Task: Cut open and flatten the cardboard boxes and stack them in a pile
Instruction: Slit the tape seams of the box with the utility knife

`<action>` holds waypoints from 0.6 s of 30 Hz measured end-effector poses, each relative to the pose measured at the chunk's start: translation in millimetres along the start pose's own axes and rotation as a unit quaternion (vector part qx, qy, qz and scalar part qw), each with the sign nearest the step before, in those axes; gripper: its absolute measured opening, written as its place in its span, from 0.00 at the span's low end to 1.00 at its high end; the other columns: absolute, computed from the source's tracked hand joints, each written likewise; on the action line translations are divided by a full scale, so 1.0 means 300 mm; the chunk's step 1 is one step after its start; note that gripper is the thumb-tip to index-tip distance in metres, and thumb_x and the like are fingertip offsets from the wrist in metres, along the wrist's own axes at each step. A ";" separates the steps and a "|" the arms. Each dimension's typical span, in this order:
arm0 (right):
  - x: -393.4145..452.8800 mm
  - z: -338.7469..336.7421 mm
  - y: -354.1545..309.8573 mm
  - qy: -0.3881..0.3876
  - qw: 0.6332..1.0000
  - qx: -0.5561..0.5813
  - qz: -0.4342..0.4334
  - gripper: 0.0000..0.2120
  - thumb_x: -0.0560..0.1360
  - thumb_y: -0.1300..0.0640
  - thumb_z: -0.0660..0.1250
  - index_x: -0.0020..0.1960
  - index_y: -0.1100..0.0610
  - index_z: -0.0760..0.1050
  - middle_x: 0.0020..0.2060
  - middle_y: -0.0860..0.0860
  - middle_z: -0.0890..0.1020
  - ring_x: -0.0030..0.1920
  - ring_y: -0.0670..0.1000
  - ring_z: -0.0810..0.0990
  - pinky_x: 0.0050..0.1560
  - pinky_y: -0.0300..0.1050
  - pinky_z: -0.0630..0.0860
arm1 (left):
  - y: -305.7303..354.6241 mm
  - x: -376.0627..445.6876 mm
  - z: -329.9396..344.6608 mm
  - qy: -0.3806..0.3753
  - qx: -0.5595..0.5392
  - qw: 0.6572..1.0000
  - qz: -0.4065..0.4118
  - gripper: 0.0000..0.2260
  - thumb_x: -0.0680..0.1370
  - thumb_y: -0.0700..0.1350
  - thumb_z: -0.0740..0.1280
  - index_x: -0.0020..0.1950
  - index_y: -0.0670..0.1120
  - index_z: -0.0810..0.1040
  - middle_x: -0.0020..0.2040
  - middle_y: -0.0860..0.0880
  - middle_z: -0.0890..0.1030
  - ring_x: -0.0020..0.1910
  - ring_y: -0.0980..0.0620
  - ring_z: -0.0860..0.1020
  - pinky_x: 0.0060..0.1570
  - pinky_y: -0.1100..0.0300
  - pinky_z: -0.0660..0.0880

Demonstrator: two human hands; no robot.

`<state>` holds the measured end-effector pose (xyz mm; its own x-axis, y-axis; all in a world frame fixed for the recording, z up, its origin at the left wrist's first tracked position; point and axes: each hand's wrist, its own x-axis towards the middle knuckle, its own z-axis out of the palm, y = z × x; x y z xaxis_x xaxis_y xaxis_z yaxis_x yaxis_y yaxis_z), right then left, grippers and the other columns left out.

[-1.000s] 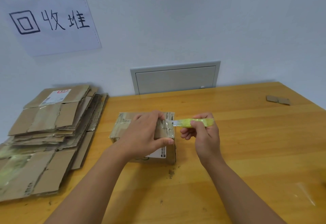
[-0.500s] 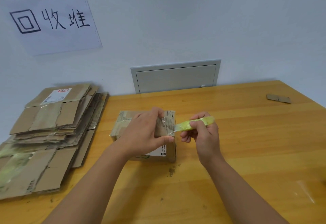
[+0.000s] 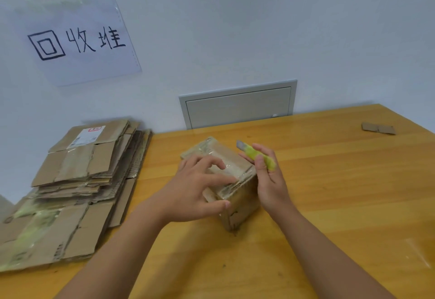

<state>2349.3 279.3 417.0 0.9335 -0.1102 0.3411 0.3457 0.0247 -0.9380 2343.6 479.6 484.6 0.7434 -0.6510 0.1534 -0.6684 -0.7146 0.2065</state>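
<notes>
While left hand grips box, hiding near face, right hand holds blurred cutter.

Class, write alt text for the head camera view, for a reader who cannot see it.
A person's left hand grips a small taped cardboard box on a wooden table, while the right hand holds a yellow-green utility knife just above it. A pile of flattened boxes lies at left.
</notes>
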 end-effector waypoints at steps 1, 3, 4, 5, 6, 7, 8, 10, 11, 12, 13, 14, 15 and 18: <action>0.000 -0.002 -0.001 0.009 1.000 0.008 0.002 0.15 0.81 0.46 0.53 0.66 0.46 0.69 0.57 0.50 0.83 0.58 0.48 0.82 0.59 0.49 0.77 | -0.003 -0.012 -0.009 -0.022 -0.012 1.000 -0.013 0.20 0.74 0.63 0.62 0.66 0.66 0.73 0.65 0.61 0.65 0.67 0.58 0.59 0.65 0.57 0.56; 0.000 -0.003 -0.009 0.034 0.999 0.025 0.005 0.13 0.81 0.47 0.53 0.62 0.45 0.70 0.53 0.53 0.83 0.45 0.52 0.85 0.44 0.44 0.80 | -0.013 -0.036 -0.037 -0.061 -0.064 0.995 -0.047 0.19 0.73 0.55 0.61 0.63 0.65 0.75 0.64 0.63 0.64 0.67 0.59 0.59 0.65 0.58 0.57; -0.001 -0.002 -0.012 0.041 0.999 0.023 0.001 0.11 0.82 0.48 0.53 0.61 0.44 0.70 0.52 0.54 0.83 0.38 0.53 0.85 0.37 0.41 0.79 | -0.020 -0.046 -0.051 -0.070 -0.106 0.990 -0.067 0.18 0.71 0.53 0.60 0.60 0.63 0.76 0.63 0.65 0.65 0.67 0.60 0.59 0.64 0.60 0.58; -0.002 0.000 -0.011 0.041 0.999 0.012 -0.005 0.10 0.83 0.49 0.53 0.61 0.43 0.70 0.51 0.54 0.84 0.32 0.54 0.83 0.32 0.39 0.77 | -0.028 -0.053 -0.062 -0.067 -0.152 0.982 -0.088 0.17 0.70 0.54 0.58 0.56 0.61 0.77 0.62 0.67 0.65 0.67 0.62 0.60 0.62 0.61 0.59; -0.002 0.003 -0.010 0.041 0.999 -0.005 -0.012 0.10 0.83 0.49 0.53 0.61 0.42 0.70 0.51 0.53 0.84 0.30 0.54 0.82 0.31 0.39 0.76 | -0.031 -0.055 -0.069 -0.053 -0.192 0.974 -0.108 0.15 0.69 0.57 0.57 0.51 0.59 0.78 0.61 0.69 0.66 0.66 0.63 0.61 0.61 0.62 0.61; -0.003 0.005 -0.009 0.042 0.999 -0.023 -0.021 0.11 0.82 0.47 0.54 0.61 0.41 0.70 0.50 0.51 0.84 0.30 0.53 0.82 0.31 0.39 0.76 | -0.030 -0.052 -0.070 -0.037 -0.214 0.968 -0.126 0.13 0.69 0.59 0.58 0.45 0.56 0.77 0.60 0.68 0.68 0.65 0.64 0.63 0.60 0.61 0.63; -0.003 0.004 -0.006 0.047 0.998 -0.040 -0.027 0.12 0.81 0.46 0.54 0.62 0.39 0.69 0.50 0.50 0.84 0.33 0.52 0.84 0.34 0.39 0.77 | -0.027 -0.046 -0.063 -0.024 -0.208 0.968 -0.138 0.12 0.72 0.60 0.60 0.41 0.54 0.76 0.60 0.66 0.69 0.64 0.63 0.64 0.60 0.60 0.65; 0.002 -0.006 -0.001 0.064 0.995 -0.060 -0.039 0.13 0.81 0.45 0.54 0.65 0.37 0.67 0.52 0.47 0.84 0.43 0.48 0.85 0.42 0.39 0.79 | -0.022 -0.030 -0.042 -0.013 -0.138 0.982 -0.131 0.15 0.77 0.59 0.65 0.36 0.51 0.72 0.61 0.59 0.70 0.63 0.60 0.67 0.58 0.59 0.66; 0.004 -0.012 0.001 0.073 0.994 -0.067 -0.042 0.14 0.82 0.45 0.54 0.65 0.36 0.67 0.53 0.46 0.84 0.49 0.45 0.84 0.48 0.39 0.79 | -0.020 -0.022 -0.036 -0.009 -0.112 0.987 -0.119 0.16 0.78 0.57 0.67 0.35 0.50 0.71 0.61 0.58 0.71 0.62 0.60 0.67 0.57 0.59 0.67; 0.005 -0.019 0.001 0.078 0.993 -0.072 -0.041 0.14 0.82 0.45 0.54 0.65 0.35 0.67 0.55 0.45 0.83 0.54 0.43 0.83 0.52 0.38 0.78 | -0.024 -0.018 -0.035 -0.007 -0.102 0.989 -0.104 0.16 0.78 0.55 0.68 0.35 0.49 0.69 0.60 0.57 0.71 0.61 0.59 0.69 0.56 0.59 0.68; 0.005 -0.023 0.000 0.078 0.993 -0.075 -0.036 0.14 0.82 0.45 0.55 0.65 0.35 0.68 0.57 0.44 0.83 0.57 0.41 0.81 0.55 0.36 0.76 | -0.031 -0.015 -0.042 -0.010 -0.100 0.991 -0.093 0.15 0.78 0.53 0.68 0.37 0.50 0.68 0.59 0.58 0.71 0.60 0.59 0.71 0.54 0.58 0.70; 0.004 -0.024 -0.002 0.071 0.995 -0.073 -0.025 0.13 0.82 0.45 0.56 0.65 0.35 0.68 0.58 0.44 0.82 0.59 0.38 0.79 0.56 0.32 0.74 | -0.040 -0.015 -0.050 -0.018 -0.098 0.991 -0.087 0.13 0.78 0.51 0.68 0.38 0.51 0.67 0.59 0.59 0.71 0.58 0.58 0.73 0.52 0.57 0.72; 0.004 -0.024 -0.001 0.055 0.996 -0.070 -0.008 0.13 0.82 0.46 0.57 0.65 0.36 0.68 0.59 0.44 0.82 0.59 0.35 0.78 0.54 0.29 0.72 | -0.048 -0.016 -0.057 -0.032 -0.091 0.992 -0.087 0.11 0.78 0.49 0.68 0.41 0.53 0.67 0.60 0.60 0.70 0.54 0.56 0.74 0.50 0.55 0.73; 0.004 -0.015 0.009 0.001 0.998 -0.060 0.019 0.16 0.81 0.51 0.63 0.67 0.38 0.67 0.63 0.41 0.78 0.63 0.37 0.75 0.62 0.34 0.73 | -0.054 -0.015 -0.074 -0.066 -0.068 0.989 -0.112 0.12 0.76 0.44 0.67 0.53 0.57 0.66 0.65 0.62 0.63 0.45 0.55 0.75 0.46 0.56 0.74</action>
<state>2350.8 274.8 414.6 0.9458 -0.1133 0.3044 0.2952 -0.0905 -0.9511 2351.6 499.8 501.9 0.8563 -0.5152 -0.0362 -0.4718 -0.8087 0.3514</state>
